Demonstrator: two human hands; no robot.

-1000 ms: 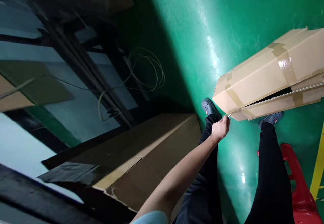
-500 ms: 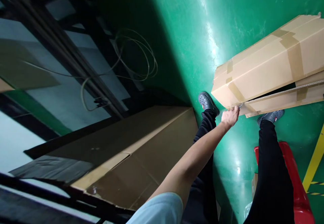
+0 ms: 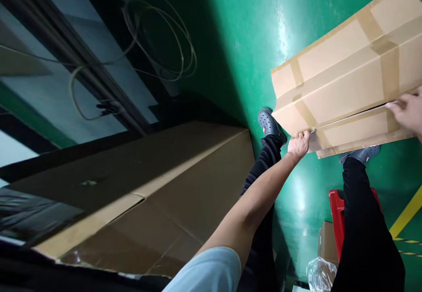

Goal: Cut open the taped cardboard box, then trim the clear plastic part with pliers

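Note:
A long cardboard box (image 3: 349,94) with brown tape strips lies across the green floor, a narrow dark slit along its near side. My left hand (image 3: 299,144) is closed at the box's near left corner. A small shiny metal tip (image 3: 313,131) pokes out from its fingers at the end of the slit; the rest is hidden in the fist. My right hand (image 3: 410,111), cut off by the right edge of the view, pinches the edge of the lower flap (image 3: 362,127) at the slit. A taped flap (image 3: 332,45) leans outward on the far side.
My feet in grey clogs (image 3: 270,122) stand by the box. A large cardboard carton (image 3: 198,182) fills the lower left, near a coiled cable (image 3: 184,41). Behind my legs are a red plastic stool (image 3: 336,213), a small box (image 3: 328,239) and a clear plastic bag (image 3: 319,272).
My right hand has come into view and grips the flap edge. The dark slit has narrowed. The box's far flap now shows spread outward. My left hand stays at the corner.

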